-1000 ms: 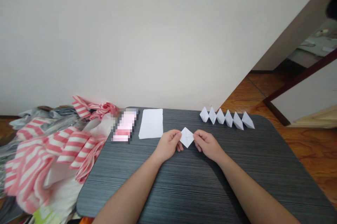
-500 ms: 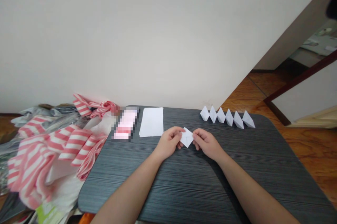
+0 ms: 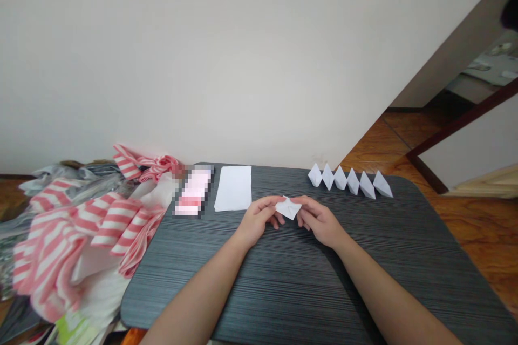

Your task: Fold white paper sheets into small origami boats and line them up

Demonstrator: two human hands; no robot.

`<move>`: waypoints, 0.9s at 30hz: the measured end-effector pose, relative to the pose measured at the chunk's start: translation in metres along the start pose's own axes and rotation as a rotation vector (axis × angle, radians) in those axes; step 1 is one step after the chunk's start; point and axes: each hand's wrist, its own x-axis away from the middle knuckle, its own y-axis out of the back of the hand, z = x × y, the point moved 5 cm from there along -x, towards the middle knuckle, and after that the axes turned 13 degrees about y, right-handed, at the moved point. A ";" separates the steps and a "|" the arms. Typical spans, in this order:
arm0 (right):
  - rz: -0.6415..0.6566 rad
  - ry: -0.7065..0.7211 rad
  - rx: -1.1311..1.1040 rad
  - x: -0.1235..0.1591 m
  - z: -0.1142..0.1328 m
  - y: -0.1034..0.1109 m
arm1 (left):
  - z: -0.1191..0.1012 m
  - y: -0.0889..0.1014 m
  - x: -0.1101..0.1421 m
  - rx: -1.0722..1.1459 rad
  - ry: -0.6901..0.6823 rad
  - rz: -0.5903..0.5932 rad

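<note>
A small piece of folded white paper [image 3: 288,209] is held between both hands above the dark table [image 3: 267,280]. My left hand [image 3: 259,218] grips its left side, fingers bent around the edge. On the opposite side my right hand [image 3: 318,219] pinches the right edge. The far fingertips partly hide behind the paper. Several folded paper boats [image 3: 353,182] stand in a row at the table's back right, beyond my right hand. A stack of white paper sheets [image 3: 233,188] lies to the left, just past my left hand.
A blurred-out pinkish rectangular object [image 3: 194,191] lies at the table's back left. Red-and-white striped cloth [image 3: 101,221] and other fabric are heaped left of the table. A white wall [image 3: 243,64] rises behind; wooden floor [image 3: 477,226] shows on the right.
The folded paper was a diamond facing me; now it looks wider and lower, with its top dipping inward. Both hands' fingers have moved toward its upper edge.
</note>
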 end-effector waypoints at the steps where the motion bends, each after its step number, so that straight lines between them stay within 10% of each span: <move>1: -0.011 -0.001 0.003 0.000 -0.001 0.000 | 0.000 -0.001 0.000 0.001 -0.006 0.017; 27: -0.003 -0.077 0.124 0.000 -0.008 -0.001 | 0.001 -0.007 0.000 -0.373 0.029 -0.033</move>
